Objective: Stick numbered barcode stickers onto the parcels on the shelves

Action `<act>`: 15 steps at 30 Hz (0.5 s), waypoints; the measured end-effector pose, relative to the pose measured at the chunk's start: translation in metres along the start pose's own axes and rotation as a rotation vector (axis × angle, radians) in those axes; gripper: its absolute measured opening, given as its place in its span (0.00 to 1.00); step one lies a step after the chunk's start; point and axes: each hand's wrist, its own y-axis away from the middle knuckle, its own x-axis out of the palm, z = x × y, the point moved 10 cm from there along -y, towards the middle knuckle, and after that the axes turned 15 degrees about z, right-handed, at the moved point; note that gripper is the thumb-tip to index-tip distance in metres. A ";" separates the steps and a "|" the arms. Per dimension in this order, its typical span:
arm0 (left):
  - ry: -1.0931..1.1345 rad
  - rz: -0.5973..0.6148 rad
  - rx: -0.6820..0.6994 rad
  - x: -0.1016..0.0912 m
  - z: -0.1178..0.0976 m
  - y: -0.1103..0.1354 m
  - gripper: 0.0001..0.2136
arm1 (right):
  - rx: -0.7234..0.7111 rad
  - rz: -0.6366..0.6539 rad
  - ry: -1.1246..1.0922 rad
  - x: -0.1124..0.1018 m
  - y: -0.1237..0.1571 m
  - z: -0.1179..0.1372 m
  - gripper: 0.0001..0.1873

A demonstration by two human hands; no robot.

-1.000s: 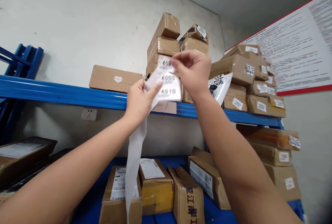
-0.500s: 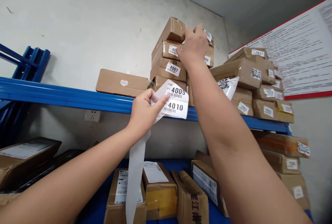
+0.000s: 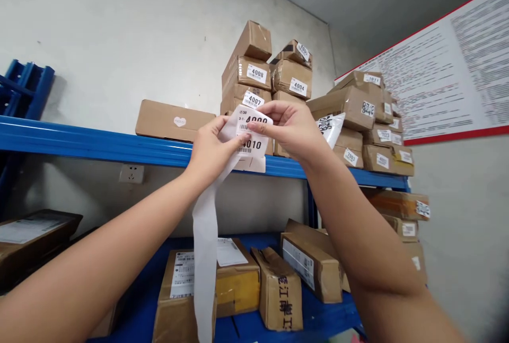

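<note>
My left hand is closed on a strip of white barcode labels, thumb in front. Labels 4009 and 4010 face me, and the strip's long backing tail hangs down below the hand. My right hand pinches the 4009 label near its right edge, its thumb covering part of the number. Behind the hands rises a stack of cardboard boxes, with a box labelled 4008 above one labelled 4007. The top box shows no label on its front end.
A blue shelf beam crosses in front of me. A flat brown box lies on it at left. More labelled boxes and a white bag stand to the right. Several parcels sit on the lower shelf.
My right hand has come down from the upper boxes to the label strip and now pinches the 4009 label. The 4008 and 4004 labels are now uncovered. The view has shifted slightly.
</note>
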 end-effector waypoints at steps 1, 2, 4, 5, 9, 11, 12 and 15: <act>-0.014 0.021 0.010 0.001 -0.001 -0.003 0.08 | 0.004 -0.014 -0.011 -0.004 0.000 -0.003 0.22; -0.024 0.042 0.011 0.002 -0.001 -0.005 0.06 | 0.009 -0.029 -0.020 -0.007 -0.001 -0.007 0.21; -0.020 0.081 -0.005 0.003 0.002 -0.008 0.07 | 0.014 -0.065 -0.022 -0.014 -0.001 -0.012 0.21; -0.007 0.094 -0.012 0.004 0.004 -0.009 0.08 | 0.013 -0.087 -0.014 -0.016 0.000 -0.014 0.20; 0.000 0.032 -0.068 -0.003 0.011 -0.009 0.11 | -0.035 -0.187 0.061 -0.014 0.001 -0.013 0.20; -0.056 -0.035 -0.084 -0.013 0.009 -0.010 0.13 | -0.074 -0.228 0.115 -0.007 0.001 -0.008 0.18; -0.096 -0.062 -0.076 -0.018 0.006 -0.010 0.14 | -0.092 -0.245 0.141 -0.003 0.001 -0.006 0.17; -0.198 -0.094 -0.013 -0.032 -0.006 -0.014 0.17 | -0.147 -0.284 0.220 0.005 -0.001 0.004 0.14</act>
